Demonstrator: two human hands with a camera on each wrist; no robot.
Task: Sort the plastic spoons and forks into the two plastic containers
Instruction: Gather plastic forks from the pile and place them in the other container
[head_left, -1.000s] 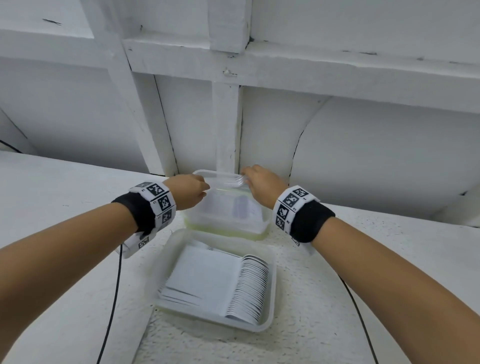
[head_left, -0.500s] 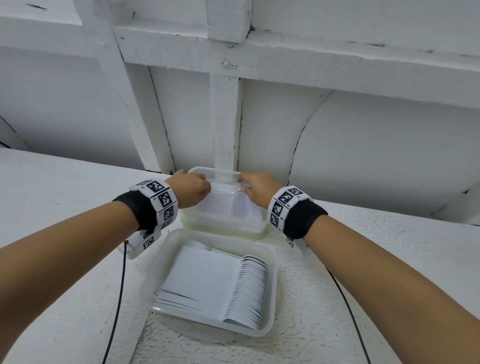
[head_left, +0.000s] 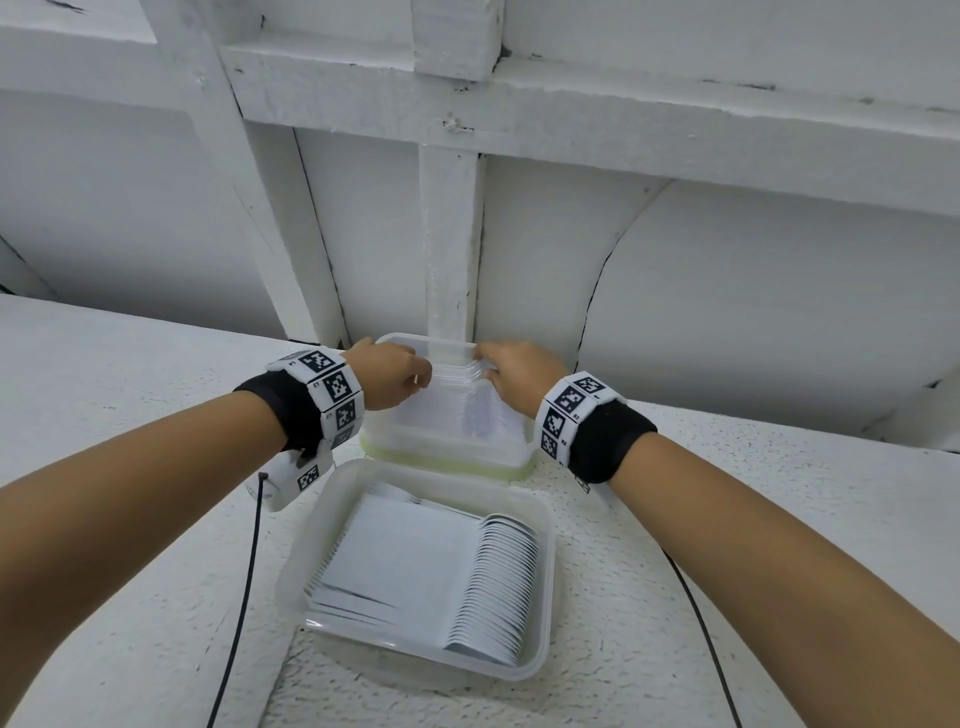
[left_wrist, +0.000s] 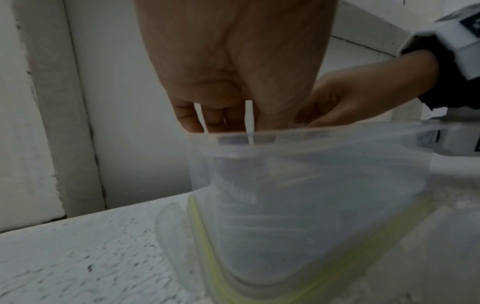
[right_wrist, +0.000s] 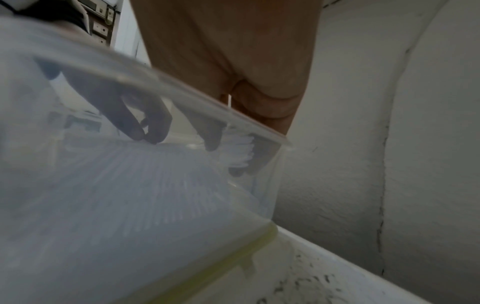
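Two hands work over the far container (head_left: 447, 441): left hand (head_left: 389, 376) pinches fork handles (left_wrist: 248, 121), right hand (head_left: 514, 374) grips the fork stack (right_wrist: 240, 150). Spoons (head_left: 493, 566) lie in the near container (head_left: 311, 525).

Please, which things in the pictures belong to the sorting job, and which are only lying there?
Job:
- near clear plastic container with white plastic spoons
- far clear plastic container on a green-rimmed lid
- white plastic cutlery held by left hand and right hand

Lying about:
- black cables
- white table
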